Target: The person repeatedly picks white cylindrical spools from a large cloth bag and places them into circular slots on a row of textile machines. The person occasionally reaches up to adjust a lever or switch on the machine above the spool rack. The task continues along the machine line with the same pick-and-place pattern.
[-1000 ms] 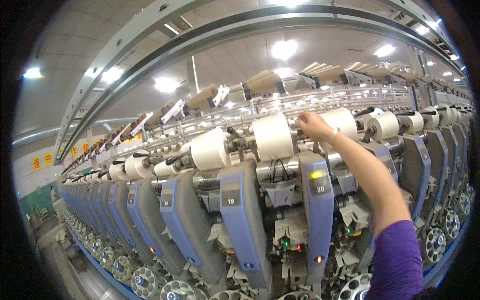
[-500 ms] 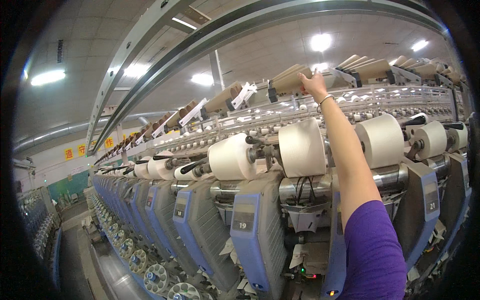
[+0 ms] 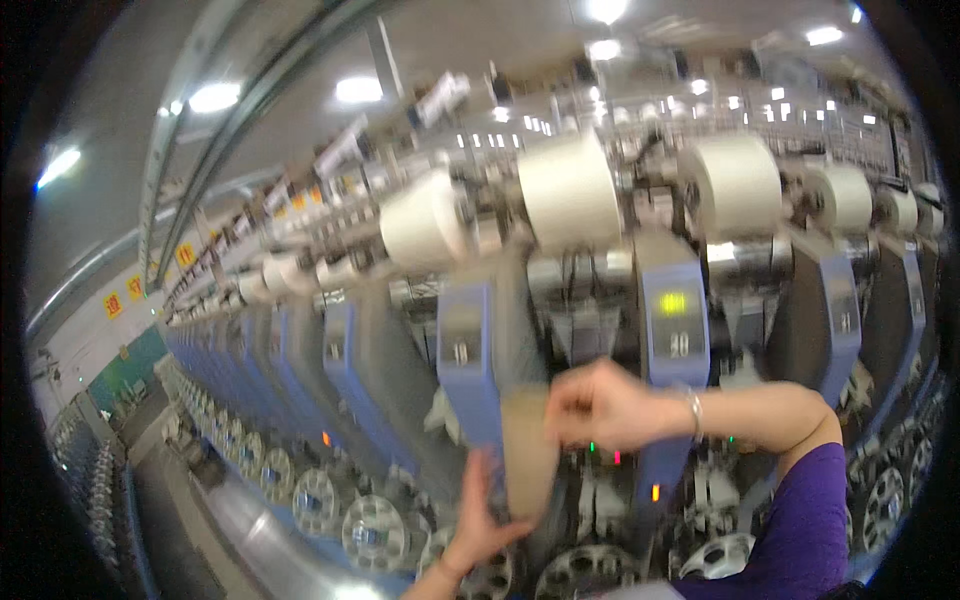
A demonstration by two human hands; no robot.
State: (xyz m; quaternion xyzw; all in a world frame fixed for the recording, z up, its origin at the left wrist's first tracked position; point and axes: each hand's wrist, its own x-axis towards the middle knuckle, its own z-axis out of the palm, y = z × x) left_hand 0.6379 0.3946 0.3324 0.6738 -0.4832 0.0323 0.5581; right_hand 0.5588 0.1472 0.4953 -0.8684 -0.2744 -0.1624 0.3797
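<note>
Low in front of the winding units, my right hand [image 3: 608, 408] grips a tan paper cone [image 3: 527, 455], its fingers closed at the cone's upper right side. My left hand [image 3: 484, 520] is open at the cone's lower left, thumb and fingers spread. Its thumb lies close to the cone's bottom end; motion blur hides whether they touch. Behind the cone is a blue-and-grey unit housing [image 3: 465, 345]. Above it, a large white yarn package [image 3: 568, 190] rests on its drum.
More white packages [image 3: 735, 185] line the machine on both sides. Round holed bobbin magazines [image 3: 375, 533] run along the lower front, near my left hand. A lit display [image 3: 673, 302] shows on the unit to the right. An aisle [image 3: 180, 500] stretches away at left.
My right hand has come down from the overhead rack of cones, now with a paper cone in it. My left hand has entered from below. The view has tilted and shifted.
</note>
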